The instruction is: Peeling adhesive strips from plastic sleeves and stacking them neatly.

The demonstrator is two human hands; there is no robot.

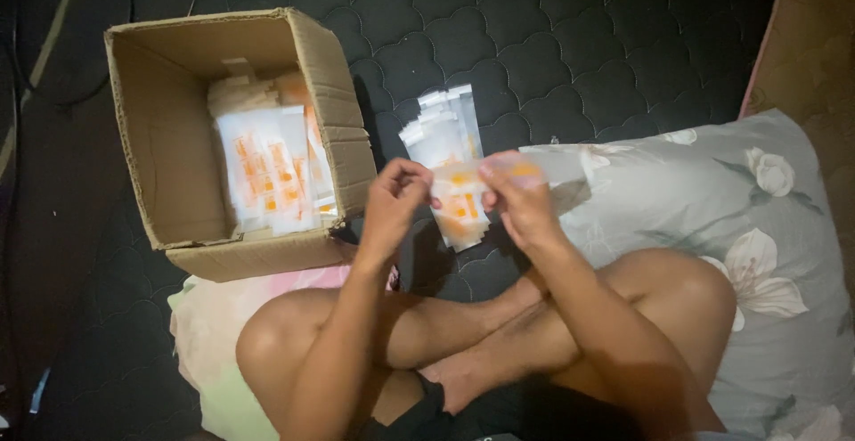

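Layout seen from above the seated person. A cardboard box (232, 129) stands on the mattress (552, 40) at the left, with a stack of packets (267, 169) inside it. To the right of the box, a loose pile of packets (443, 134) lies on the mattress. Before that pile, the left hand (392, 209) and right hand (521, 196) hold one packet (459, 193) between them. A pillow (712, 191) lies at the right, beside the crossed legs (481, 334).

Dark quilted mattress (552, 40), grey floral pillow (712, 191) lying on it at right, pale pillow (205, 334) at lower left, dim light
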